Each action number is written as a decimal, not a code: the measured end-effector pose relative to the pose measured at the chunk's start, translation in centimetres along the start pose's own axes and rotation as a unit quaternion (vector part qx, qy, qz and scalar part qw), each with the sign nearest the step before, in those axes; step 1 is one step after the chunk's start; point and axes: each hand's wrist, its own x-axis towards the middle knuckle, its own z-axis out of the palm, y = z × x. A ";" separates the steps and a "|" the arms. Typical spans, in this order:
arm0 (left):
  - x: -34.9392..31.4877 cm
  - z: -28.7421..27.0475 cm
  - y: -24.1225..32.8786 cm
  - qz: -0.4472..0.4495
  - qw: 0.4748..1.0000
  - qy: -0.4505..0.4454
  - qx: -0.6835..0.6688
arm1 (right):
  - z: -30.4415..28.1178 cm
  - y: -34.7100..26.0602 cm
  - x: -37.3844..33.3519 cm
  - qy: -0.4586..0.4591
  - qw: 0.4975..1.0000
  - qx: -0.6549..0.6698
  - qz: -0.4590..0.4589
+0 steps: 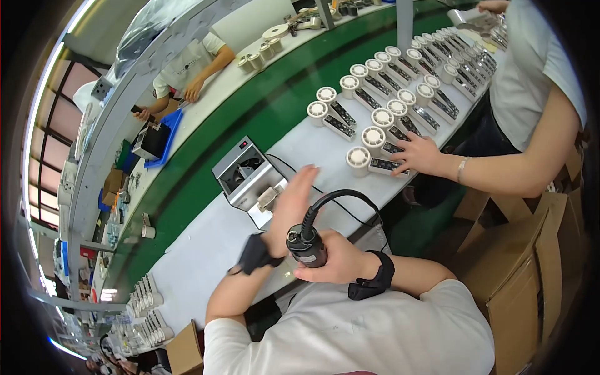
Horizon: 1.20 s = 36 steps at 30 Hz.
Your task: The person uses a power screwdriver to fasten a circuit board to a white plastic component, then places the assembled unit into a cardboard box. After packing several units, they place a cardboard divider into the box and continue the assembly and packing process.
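Note:
My right hand (337, 256) is wrapped round a black corded electric screwdriver (306, 249), held upright close to my body. From its top, a thick cable loops away to the right. My left hand (291, 206), seen edge-on with fingers stretched out, hovers beside a grey metal screw feeder box (240, 172) with a red switch. Against that box, partly behind my left hand, sits a small pale metal fixture (267, 199). What lies under the screwdriver's tip is hidden by my hands.
Rows of white handheld fan units (373, 137) with exposed circuit boards stand on the white bench at right. A co-worker's hand (417, 153) touches the nearest ones. Cardboard boxes (512, 275) stand at lower right. More white units (145, 294) sit at far left. Another person works across the green belt (206, 144).

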 end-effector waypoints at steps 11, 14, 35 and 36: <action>6.1 12.0 -2.3 -0.055 0.997 0.018 -0.059 | -0.5 -0.7 -1.6 0.014 0.998 -0.036 -0.046; 2.9 9.3 -0.8 -0.048 0.995 0.051 -0.074 | -1.1 -1.5 -1.6 -0.012 1.000 -0.016 -0.001; -18.7 0.9 -6.0 -0.242 0.934 0.247 -0.089 | 0.9 1.9 14.0 0.087 0.973 -0.179 -0.117; -18.7 0.9 -6.1 -0.235 0.938 0.238 -0.096 | 1.0 2.0 14.0 0.086 0.973 -0.181 -0.111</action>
